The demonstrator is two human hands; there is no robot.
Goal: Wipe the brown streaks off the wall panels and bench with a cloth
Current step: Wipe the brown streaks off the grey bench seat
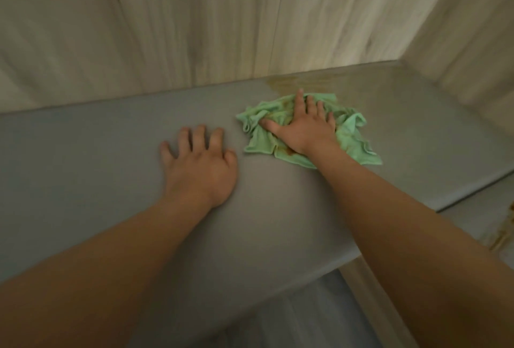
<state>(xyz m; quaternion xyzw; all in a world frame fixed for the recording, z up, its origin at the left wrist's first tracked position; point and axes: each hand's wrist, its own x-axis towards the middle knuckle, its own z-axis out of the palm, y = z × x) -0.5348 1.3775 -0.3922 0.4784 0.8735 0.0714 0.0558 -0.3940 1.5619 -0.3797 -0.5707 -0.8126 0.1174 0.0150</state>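
The right hand (303, 127) covers the middle of the cloth (351, 136), so the fabric and the bench (83, 152) beneath it are hidden. Both forearms run off the bottom edge. The bench is cut off at the left, the wall panels (194, 27) at the top. At the right edge brown streaks (502, 237) are cropped and blurred.

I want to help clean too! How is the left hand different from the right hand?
The right hand presses on the green cloth; the left hand rests on the bare bench, holding nothing. The right hand reaches farther back, near the brown streak; the left hand lies nearer the front. Both are palm-down with fingers spread.
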